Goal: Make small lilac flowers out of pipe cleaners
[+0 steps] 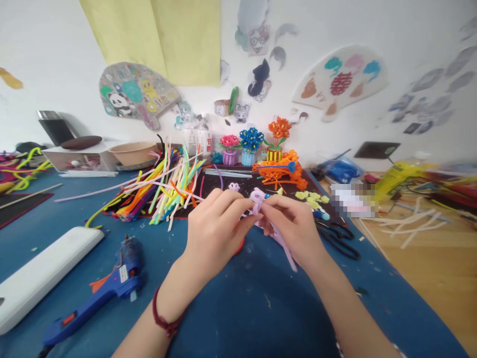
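Presently, both hands are holding one lilac chenille piece above the blue work surface, at the near side of a dark mat. The left hand is pinching the workpiece from its left side, thumb and forefinger pressing toward each other. The right hand is pinching it from the opposite side; its fingers are covering the exact contact point.

Appearance of the workpiece: the material is showing a pale, even lilac colour and a soft, fuzzy pile. Its upper part is curving into small rounded loops, which are standing slightly above the fingertips. A straight lilac length is slanting down to the right beneath the right hand and ending free. From where I am standing, I cannot tell how loops and length are joining.

Surroundings: a small looped lilac flower is lying just beyond the left hand. Pale yellow pieces are resting beyond the right hand, and black-handled scissors are lying beside it. A blue glue gun is lying to the left, well apart from both hands.
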{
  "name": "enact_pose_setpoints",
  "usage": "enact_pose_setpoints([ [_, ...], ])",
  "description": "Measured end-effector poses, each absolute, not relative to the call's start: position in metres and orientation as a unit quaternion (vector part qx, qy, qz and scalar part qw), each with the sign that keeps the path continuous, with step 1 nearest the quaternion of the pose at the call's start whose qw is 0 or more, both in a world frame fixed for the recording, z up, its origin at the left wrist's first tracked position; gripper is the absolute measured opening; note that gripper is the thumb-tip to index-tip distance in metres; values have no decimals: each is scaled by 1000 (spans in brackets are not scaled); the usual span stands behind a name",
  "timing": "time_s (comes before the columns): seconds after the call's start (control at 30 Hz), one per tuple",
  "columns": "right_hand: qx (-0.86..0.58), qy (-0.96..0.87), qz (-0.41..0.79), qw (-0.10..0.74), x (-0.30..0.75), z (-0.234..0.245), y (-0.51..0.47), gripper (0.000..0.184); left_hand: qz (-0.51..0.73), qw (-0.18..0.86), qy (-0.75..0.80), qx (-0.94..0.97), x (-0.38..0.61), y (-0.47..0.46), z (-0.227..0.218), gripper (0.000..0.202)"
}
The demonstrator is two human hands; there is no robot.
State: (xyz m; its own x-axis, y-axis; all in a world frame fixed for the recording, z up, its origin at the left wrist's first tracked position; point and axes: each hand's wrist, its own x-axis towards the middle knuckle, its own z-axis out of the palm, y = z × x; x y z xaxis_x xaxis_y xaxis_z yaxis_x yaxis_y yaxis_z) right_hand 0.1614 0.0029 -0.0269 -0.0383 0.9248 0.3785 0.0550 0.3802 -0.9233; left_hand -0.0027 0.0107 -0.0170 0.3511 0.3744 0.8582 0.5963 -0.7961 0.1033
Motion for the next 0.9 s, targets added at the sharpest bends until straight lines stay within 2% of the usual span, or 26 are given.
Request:
enact_pose_setpoints([
  [0.1,-427,-628,344,552,160,-28,1,19,-472,135,-317,-811,1,9,-20,9],
  [0.3,-448,-672,228,544,159,-31,-1,13,-462,73,-389,-794,8,2,-19,15],
  [0.47,-453,-696,180,528,159,-34,2,15,-472,71,-396,-784,8,4,-22,14],
  [0.67,-466,-677,256,509,161,-33,2,19,-467,61,-307,-827,5,8,-24,15],
  [0.9,-444,-613,407,512,166,-27,4,20,-480,-27,-281,-831,2,9,-17,13],
])
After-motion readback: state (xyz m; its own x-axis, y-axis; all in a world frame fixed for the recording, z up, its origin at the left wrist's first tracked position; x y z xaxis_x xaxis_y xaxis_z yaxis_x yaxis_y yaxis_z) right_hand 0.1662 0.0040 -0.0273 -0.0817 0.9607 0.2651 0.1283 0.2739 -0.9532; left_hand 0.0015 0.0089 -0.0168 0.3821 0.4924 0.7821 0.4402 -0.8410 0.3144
